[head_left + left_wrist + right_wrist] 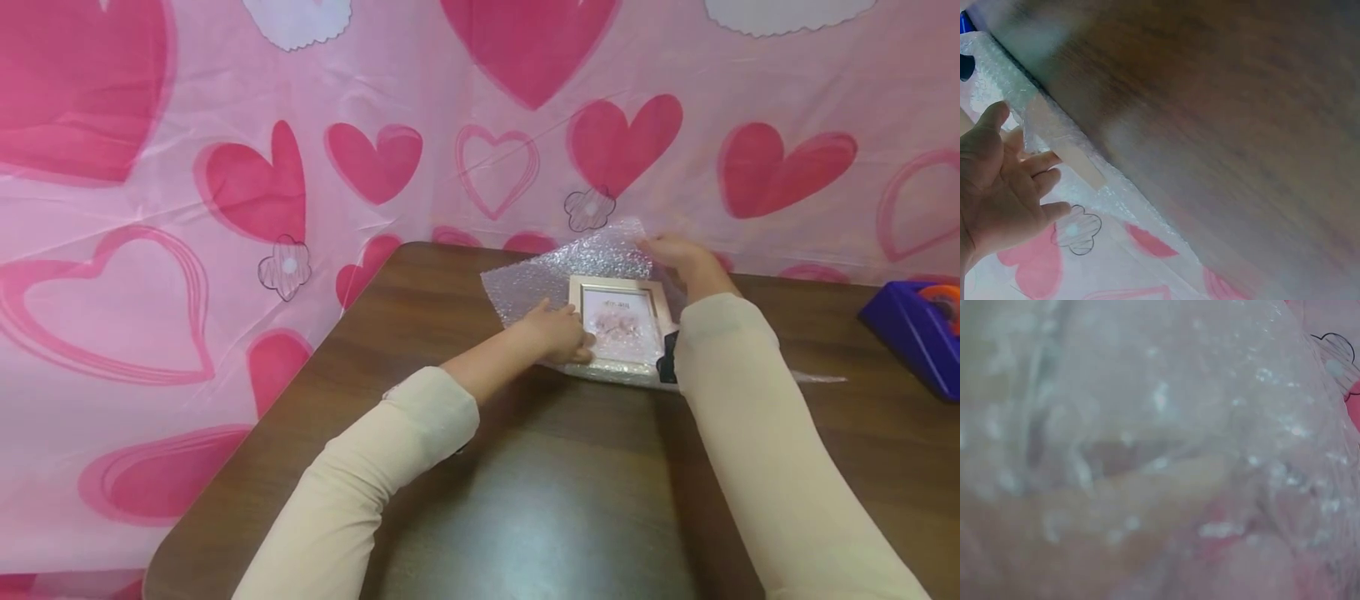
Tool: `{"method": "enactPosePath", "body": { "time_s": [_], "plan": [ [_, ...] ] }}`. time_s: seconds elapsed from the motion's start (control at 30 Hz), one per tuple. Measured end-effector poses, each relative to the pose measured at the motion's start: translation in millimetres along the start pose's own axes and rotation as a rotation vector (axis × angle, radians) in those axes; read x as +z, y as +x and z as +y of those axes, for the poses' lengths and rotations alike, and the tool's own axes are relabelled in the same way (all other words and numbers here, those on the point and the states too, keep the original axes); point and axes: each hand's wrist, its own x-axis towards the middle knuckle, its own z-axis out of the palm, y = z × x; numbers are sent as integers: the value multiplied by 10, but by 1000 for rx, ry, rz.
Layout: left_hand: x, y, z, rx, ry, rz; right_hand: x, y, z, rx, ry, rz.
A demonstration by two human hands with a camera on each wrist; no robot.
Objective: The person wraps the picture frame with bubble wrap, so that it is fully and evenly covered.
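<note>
A light-coloured picture frame (pixel 617 329) with a pink print lies on a sheet of bubble wrap (pixel 525 279). My left hand (pixel 564 333) rests at the frame's left side, its fingers extended across the edge. In the left wrist view, that hand's thumb (pixel 994 115) and fingers are spread beside the wrap's folded edge. Behind the frame, my right hand (pixel 686 260) grips the raised far right corner of the wrap. Blurred bubble wrap (pixel 1260 412) fills most of the right wrist view, with the right fingers hidden there.
The brown wooden table (pixel 570 492) carries a blue tape dispenser (pixel 911 337) with an orange part on the right. A clear strip (pixel 819 378) sticks out beyond the right forearm. A pink heart-printed curtain (pixel 420 83) hangs close along the table's back and left edges.
</note>
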Motion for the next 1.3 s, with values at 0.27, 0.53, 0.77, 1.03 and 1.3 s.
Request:
{"method": "enactPosePath", "body": {
  "time_s": [0.27,0.53,0.77,1.03,1.3],
  "plan": [
    [7,4,15,2,5,-12,-6,-10,48,-56,-89,49],
    [5,3,26,-6,12,-8,-9,-20,-14,-193,-160,153],
    [-12,-2,23,-11,9,-12,45,-78,-161,-300,-187,302],
    [-29,-6,34,-17,0,-22,9,-113,-319,-385,-294,330],
    [-20,9,48,21,22,6,-12,-201,-420,-320,-457,354]
  ]
}}
